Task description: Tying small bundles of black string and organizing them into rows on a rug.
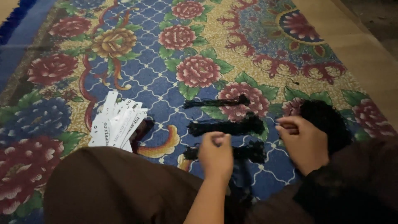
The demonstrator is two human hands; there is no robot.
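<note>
Sorting black thread bundles on a flowered carpet

The left hand (215, 154) is pinching closed on what looks like fine black strands above the nearest bundle (248, 152), while the right hand (302, 143) is curling its fingers together beside a loose black heap (327, 120); whether it is gripping anything, I cannot tell. Two more bundles (226, 127) are lying in a row further out on the carpet (166, 79). The strands are likely handling light, soft and limp, best taken at the bound thicker end. No containers are showing; white paper tags (116, 124) are lying fanned well apart to the left.
</note>
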